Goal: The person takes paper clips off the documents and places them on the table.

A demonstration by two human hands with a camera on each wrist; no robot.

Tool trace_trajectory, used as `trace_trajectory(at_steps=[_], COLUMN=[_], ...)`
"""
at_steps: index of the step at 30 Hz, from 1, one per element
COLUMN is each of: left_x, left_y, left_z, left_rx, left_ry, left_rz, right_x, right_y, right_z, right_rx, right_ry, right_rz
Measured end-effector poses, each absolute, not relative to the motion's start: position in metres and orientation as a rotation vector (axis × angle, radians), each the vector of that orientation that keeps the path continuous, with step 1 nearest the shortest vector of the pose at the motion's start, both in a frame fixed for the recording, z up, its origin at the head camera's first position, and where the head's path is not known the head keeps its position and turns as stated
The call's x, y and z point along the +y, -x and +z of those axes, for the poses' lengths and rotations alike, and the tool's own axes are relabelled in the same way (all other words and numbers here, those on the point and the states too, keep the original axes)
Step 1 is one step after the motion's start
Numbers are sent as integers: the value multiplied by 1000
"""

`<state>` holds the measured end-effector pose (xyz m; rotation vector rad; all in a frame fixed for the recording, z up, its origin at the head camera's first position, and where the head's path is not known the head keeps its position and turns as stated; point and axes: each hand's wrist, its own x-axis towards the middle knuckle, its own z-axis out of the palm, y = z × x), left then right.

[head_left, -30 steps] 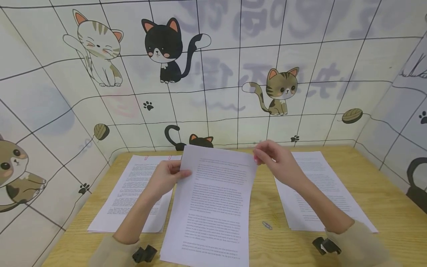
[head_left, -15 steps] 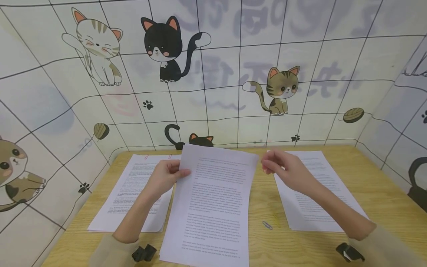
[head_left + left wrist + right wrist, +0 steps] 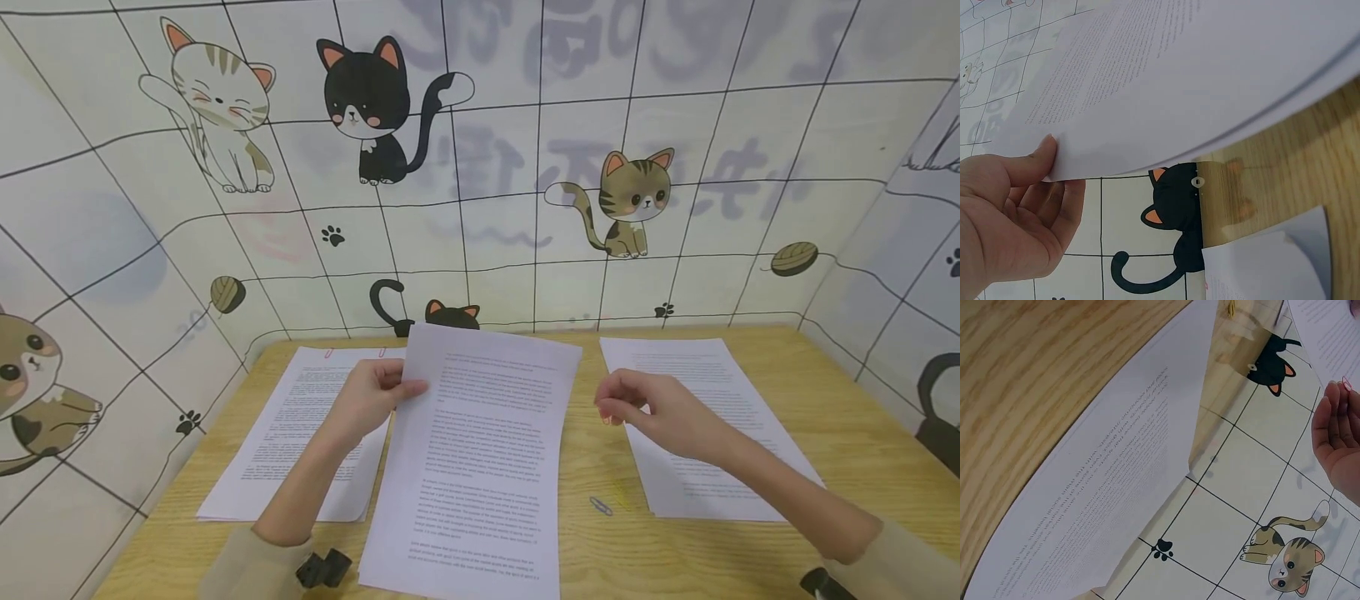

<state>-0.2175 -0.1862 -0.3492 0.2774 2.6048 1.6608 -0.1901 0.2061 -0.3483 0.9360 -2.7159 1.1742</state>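
Now left hand [image 3: 367,400] pinching printed white paper sheaf [image 3: 480,450] mid-surface, top raised. Right hand [image 3: 660,408] released, fingers loosely curled, hovering above right printed stack [image 3: 697,367]. Small metal paperclip [image 3: 599,506] unused on wooden surface [image 3: 862,450]; clipping seemingly pending.

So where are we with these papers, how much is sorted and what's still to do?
Looks done: a stack on the left carries clips at its top edge. In hand: the left hand pinches the raised middle sheets at their top left corner; I see no clip on them. The right hand hovers free above the right stack. Probably left: the paper clip on the table, and the right stack.
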Motion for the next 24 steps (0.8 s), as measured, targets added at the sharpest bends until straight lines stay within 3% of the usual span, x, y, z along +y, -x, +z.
trace_trajectory(at_steps=[10, 24], left_x=[-188, -188], left_y=[217, 214], left_z=[-349, -345], left_rx=[2593, 2598], left_ry=[-309, -305], left_rz=[1678, 1700], right_x=[207, 216], right_y=[181, 176], right_z=[-361, -381], right_rx=[-2758, -2895], right_ry=[-1211, -1336], right_rz=[1232, 1372])
